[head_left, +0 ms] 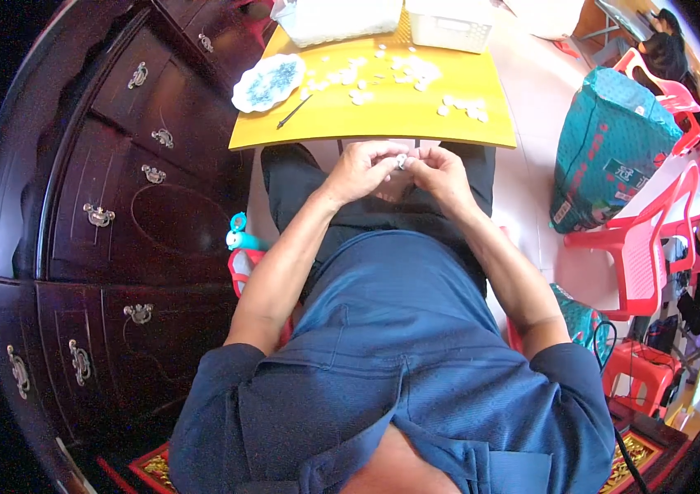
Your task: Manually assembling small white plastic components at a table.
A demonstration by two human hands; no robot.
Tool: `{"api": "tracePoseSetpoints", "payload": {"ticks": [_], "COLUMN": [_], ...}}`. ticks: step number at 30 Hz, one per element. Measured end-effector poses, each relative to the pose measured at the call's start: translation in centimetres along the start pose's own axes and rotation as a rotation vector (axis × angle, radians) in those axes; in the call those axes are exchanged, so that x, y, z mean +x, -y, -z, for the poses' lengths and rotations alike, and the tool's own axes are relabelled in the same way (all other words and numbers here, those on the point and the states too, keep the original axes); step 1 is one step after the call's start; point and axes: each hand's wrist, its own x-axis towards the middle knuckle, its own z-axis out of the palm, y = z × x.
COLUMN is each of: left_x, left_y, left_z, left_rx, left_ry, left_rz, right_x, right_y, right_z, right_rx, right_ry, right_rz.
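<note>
My left hand and my right hand meet over my lap, just in front of the yellow table's near edge. Between the fingertips of both is a small white piece, pinched from each side; its exact kind is too small to make out. Several small white pieces lie scattered on the yellow tabletop. At the table's left sits a scallop-edged plate with a blue pattern. A thin dark pointed tool rests on the tabletop near the plate.
Two white plastic baskets stand along the table's far side. Dark wooden drawers line my left. To my right are a large teal woven bag and red plastic chairs. Farther off on the right, another person sits.
</note>
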Motion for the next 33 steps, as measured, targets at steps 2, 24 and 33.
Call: {"api": "tracePoseSetpoints", "payload": {"ticks": [2,24,33], "left_x": [0.0,-0.9,-0.7], "left_y": [0.1,-1.8,-1.1], "left_z": [-0.1,-1.5,-1.3], "left_rx": [0.005,0.651,0.689], "left_ry": [0.001,-0.216,-0.176], "left_rz": [-0.009,-0.327,-0.336], "right_x": [0.0,-0.8,0.0], "right_y": [0.1,1.1,-0.2], "right_z": [0.0,-0.3,-0.1], "right_rx": [0.014,0.167,0.226], "right_ry": [-0.010,0.028,-0.010], "right_rz": [-0.060,-0.313,-0.337]}}
